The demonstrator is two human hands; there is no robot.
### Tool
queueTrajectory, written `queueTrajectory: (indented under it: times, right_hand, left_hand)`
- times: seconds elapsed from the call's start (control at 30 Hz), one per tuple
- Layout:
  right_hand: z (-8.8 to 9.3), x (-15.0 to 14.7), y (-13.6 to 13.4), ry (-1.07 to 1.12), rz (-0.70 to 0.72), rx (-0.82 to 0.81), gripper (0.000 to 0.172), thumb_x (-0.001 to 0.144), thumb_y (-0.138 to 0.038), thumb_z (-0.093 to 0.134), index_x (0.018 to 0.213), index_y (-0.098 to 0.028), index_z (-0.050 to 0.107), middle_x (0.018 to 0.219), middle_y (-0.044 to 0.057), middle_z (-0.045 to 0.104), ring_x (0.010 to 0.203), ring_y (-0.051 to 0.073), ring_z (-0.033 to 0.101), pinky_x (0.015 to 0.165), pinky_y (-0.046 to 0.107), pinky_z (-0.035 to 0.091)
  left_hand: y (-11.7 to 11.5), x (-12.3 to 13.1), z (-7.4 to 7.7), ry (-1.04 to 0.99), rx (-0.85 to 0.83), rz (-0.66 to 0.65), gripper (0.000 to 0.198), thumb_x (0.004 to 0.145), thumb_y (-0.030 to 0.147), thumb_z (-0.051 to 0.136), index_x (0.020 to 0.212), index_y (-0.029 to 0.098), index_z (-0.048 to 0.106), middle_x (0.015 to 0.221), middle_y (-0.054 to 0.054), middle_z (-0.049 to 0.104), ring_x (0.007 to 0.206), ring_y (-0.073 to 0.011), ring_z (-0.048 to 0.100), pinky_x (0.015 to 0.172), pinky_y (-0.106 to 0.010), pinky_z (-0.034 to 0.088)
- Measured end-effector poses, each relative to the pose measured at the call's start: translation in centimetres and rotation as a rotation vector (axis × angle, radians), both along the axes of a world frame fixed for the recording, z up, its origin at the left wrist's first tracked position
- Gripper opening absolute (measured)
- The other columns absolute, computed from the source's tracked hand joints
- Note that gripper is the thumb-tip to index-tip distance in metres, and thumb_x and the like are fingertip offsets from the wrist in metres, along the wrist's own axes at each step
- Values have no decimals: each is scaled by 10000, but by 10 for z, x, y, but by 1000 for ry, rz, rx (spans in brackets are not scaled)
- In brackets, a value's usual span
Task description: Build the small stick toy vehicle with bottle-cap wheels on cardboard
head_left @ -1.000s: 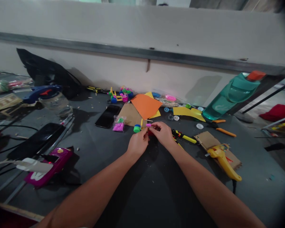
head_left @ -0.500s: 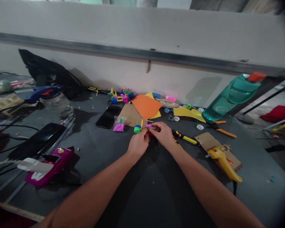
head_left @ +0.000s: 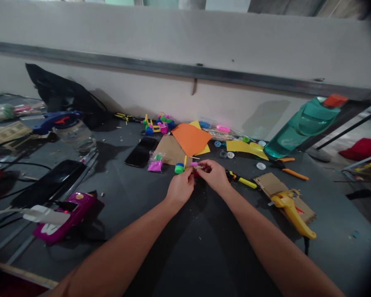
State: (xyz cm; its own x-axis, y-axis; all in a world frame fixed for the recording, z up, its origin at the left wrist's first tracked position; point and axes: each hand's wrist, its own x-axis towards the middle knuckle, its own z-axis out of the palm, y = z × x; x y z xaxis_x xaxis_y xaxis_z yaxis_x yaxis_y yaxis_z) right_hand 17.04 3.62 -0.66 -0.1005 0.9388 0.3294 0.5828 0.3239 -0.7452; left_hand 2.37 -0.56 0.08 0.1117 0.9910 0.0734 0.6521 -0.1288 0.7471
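My left hand [head_left: 181, 187] and my right hand [head_left: 214, 174] meet at the middle of the dark table, both with fingers pinched. Between them is a small craft piece with a green and blue round cap [head_left: 179, 168], a thin yellow stick [head_left: 185, 159] and a pink bit [head_left: 194, 164]. Something red shows below the fingertips. A thin pale stick [head_left: 198, 167] points out at the right fingertips. The fingers hide most of the piece, so its full shape does not show. Just behind lie brown cardboard [head_left: 170, 150] and an orange paper sheet [head_left: 191, 139].
At right are a yellow glue gun [head_left: 292, 212] on cardboard, orange-handled pliers [head_left: 293, 173], a yellow-and-black cutter [head_left: 245, 182] and a tall teal bottle [head_left: 299, 128]. At left stand a phone [head_left: 141, 152], a bag of pink clay [head_left: 155, 163] and a purple power strip [head_left: 69, 216] with cords.
Almost nothing differs. The whole view has shifted very slightly; both hands keep the same pinched pose around the small piece.
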Motion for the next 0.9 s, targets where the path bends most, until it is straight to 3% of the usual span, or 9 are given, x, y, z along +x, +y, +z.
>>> queueTrajectory:
  times: [0.37,0.9]
  right_hand:
    - [1,2,0,100,16,-100,188,726,-322,607,837,-188,678,755,33,689,672,170,621,630,282,484]
    - [-3,2,3,88,7,-53,161,733,-335,610,814,-225,695,789,25,706,751,199,643,670,307,500]
  left_hand:
    - [1,-2,-4,29,43,-23,383,881,237,348,1236,247,492,783,-27,679,608,-132,628,600,-220,456]
    - [1,-1,0,9,1,-17,396,873,204,348,1235,215,510,755,-26,676,590,-113,605,592,-205,441]
